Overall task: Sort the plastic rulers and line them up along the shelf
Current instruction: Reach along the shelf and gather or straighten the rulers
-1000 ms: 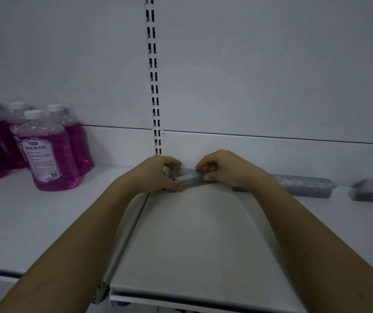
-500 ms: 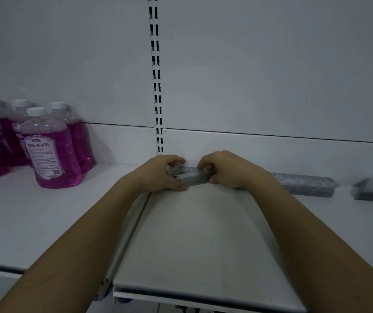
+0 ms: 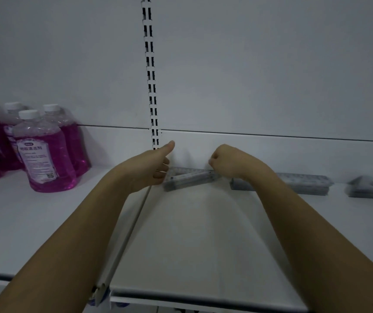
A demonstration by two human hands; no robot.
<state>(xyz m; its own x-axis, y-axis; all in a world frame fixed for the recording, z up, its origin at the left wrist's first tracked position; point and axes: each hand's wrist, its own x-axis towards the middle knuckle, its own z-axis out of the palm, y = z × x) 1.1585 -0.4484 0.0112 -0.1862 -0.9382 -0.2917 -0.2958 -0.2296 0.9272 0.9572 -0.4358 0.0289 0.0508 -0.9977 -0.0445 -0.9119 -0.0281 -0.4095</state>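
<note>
A small stack of rulers (image 3: 190, 178) was held skewed at the back of the shelf (image 3: 199, 233), touched by the left hand (image 3: 151, 168) with thumb raised and gripped by the clenched right hand (image 3: 228, 162), so it could easily be fanned apart.

The right hand (image 3: 230, 162) covers the right end of the ruler bundle (image 3: 190, 177), and its curled fingers face away, so its grip cannot be made out. The left hand (image 3: 151, 167) hides the bundle's left end. The picture's left edge cuts off the purple bottles (image 3: 43, 152), its right edge cuts off a blurred grey stack (image 3: 371, 188), and ruler markings are too small to read.
</note>
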